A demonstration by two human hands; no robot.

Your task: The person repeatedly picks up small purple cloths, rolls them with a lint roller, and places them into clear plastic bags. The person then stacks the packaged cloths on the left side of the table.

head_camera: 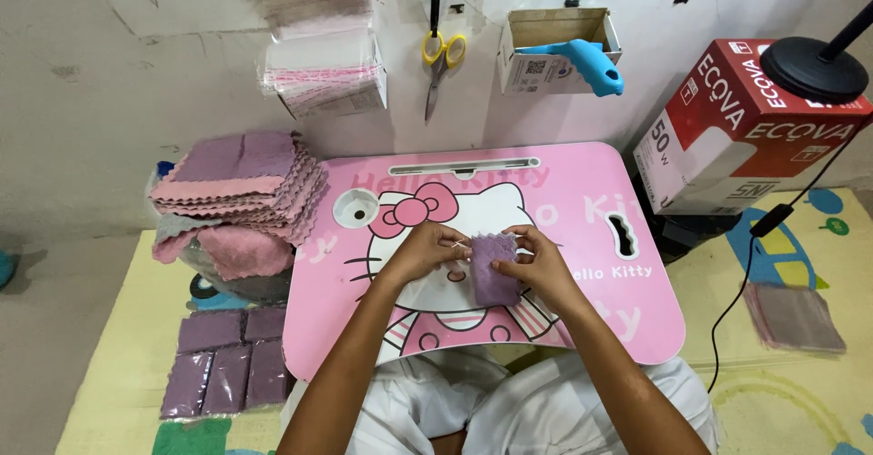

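Pink cartoon-printed lap table (582, 202): left hand (426, 248) and right hand (538, 262) fingers pinched a folded purple scallop-edged microfibre cloth (492, 271) between them, mid-fold; squaring edges seemingly next.

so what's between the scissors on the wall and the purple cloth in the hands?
In the head view, between the scissors and the purple cloth lies only the pink lap table, with its tray slot and cartoon print.

Bright, even light, soft shadows, sharp focus, edges slightly bowed.
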